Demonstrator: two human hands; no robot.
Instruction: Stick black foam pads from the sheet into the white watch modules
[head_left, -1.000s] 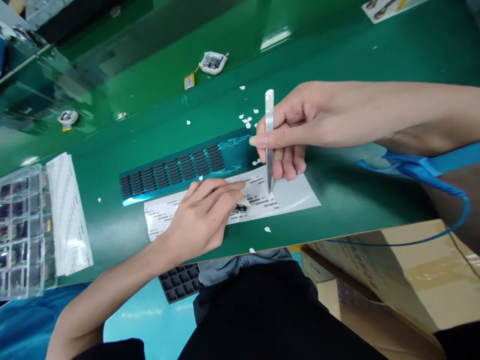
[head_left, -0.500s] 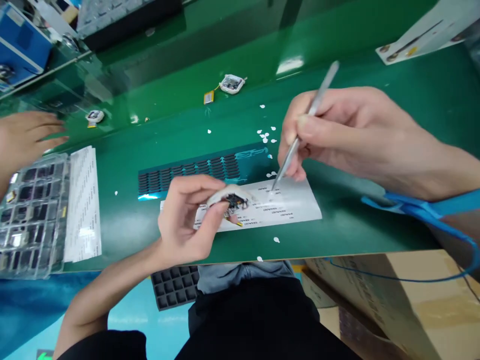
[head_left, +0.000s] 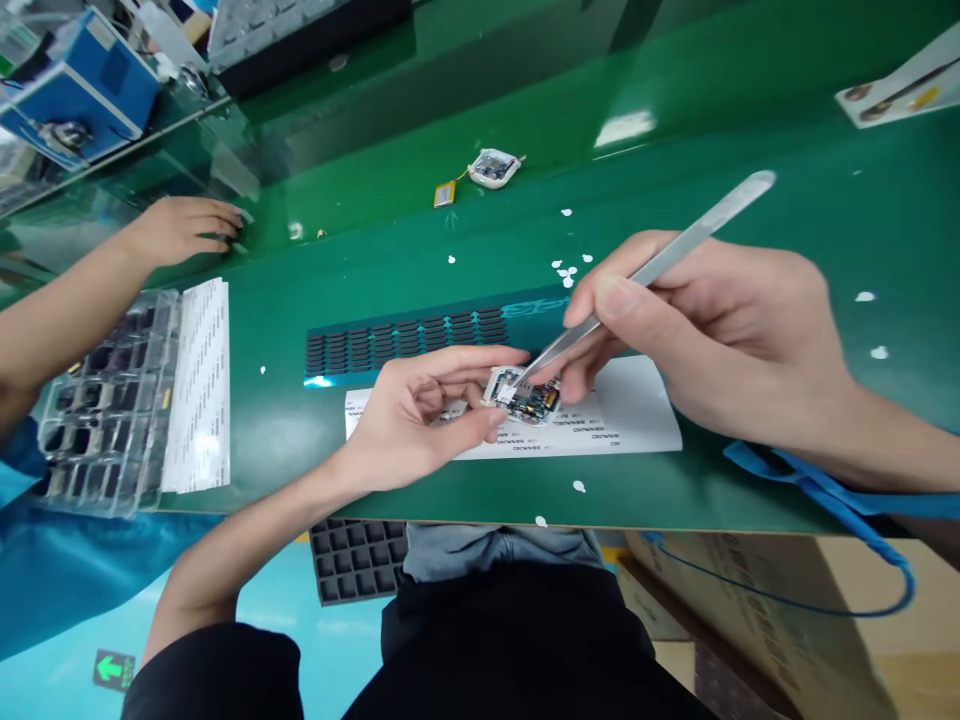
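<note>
Between the fingers and thumb of my left hand (head_left: 420, 420) is a small white casing with an exposed circuit board (head_left: 536, 402), its open face turned up. My right hand (head_left: 705, 320) grips metal tweezers (head_left: 694, 232) like a pen. Their tips meet the board near a small white patch, and my right fingertips are close to the casing's right edge. Beneath both hands lies a white printed sticker sheet (head_left: 637, 400). Just behind it is a blue sheet with rows of small black strips (head_left: 405, 340).
Another white casing (head_left: 495, 168) with a wired battery (head_left: 445, 193) lies farther back. Small white tabs (head_left: 568, 272) are scattered about. At left, a co-worker's hand (head_left: 184, 230) reaches over the table, near a clear compartment tray (head_left: 112, 400) and white sheets (head_left: 199, 390). A blue wrist strap cord (head_left: 840, 500) hangs at right.
The tweezers have moved from the sticker sheet to the circuit board. My left hand has turned the casing face up. The co-worker's hand has reached to where another casing was visible.
</note>
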